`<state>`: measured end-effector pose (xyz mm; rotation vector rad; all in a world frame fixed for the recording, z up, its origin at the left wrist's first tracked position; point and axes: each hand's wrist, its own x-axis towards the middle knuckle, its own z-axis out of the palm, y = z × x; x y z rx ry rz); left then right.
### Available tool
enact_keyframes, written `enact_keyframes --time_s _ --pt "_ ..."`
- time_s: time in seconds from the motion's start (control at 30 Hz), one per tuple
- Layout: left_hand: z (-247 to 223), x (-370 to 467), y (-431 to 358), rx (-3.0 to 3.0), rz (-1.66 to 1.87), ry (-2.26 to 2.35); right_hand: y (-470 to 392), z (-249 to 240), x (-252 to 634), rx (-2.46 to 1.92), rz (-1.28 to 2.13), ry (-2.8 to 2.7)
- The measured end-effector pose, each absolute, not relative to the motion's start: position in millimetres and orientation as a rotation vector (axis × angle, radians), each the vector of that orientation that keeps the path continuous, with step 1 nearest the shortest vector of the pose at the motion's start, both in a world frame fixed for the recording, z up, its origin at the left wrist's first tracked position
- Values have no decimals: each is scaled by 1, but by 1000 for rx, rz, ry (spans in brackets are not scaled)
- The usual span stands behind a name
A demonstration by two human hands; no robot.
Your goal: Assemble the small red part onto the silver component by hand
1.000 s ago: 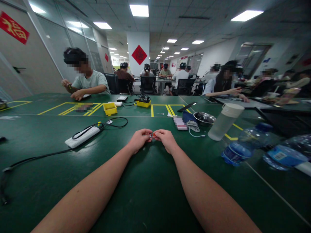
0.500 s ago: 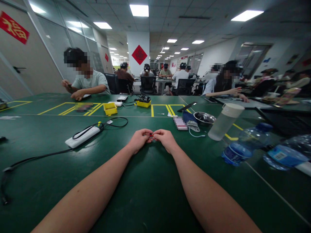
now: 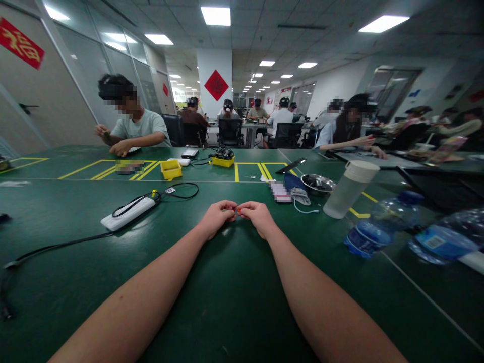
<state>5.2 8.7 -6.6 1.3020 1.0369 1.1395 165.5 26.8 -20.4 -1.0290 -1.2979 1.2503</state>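
Both our hands pinch closed: the right hand [image 3: 258,218] on a tiny red bit [image 3: 239,210], the left hand [image 3: 217,220] on maybe a grey bit [image 3: 236,212], above the worktop [image 3: 234,287], well in from its far edge. The red bit looks light and hard; we'd hold its sides.

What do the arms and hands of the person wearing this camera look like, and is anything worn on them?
They are bare human arms: the left forearm and right forearm show no sleeves, and no watch or bracelet. The left hand and right hand wear no gloves. The left forearm bears one small spot. No cables run along either arm.
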Motion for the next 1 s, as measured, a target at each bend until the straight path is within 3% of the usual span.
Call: enact_keyframes --time_s 1.0 --pt "-9 5 11 1231 1097 994 23 -19 166 -993 1218 -1392"
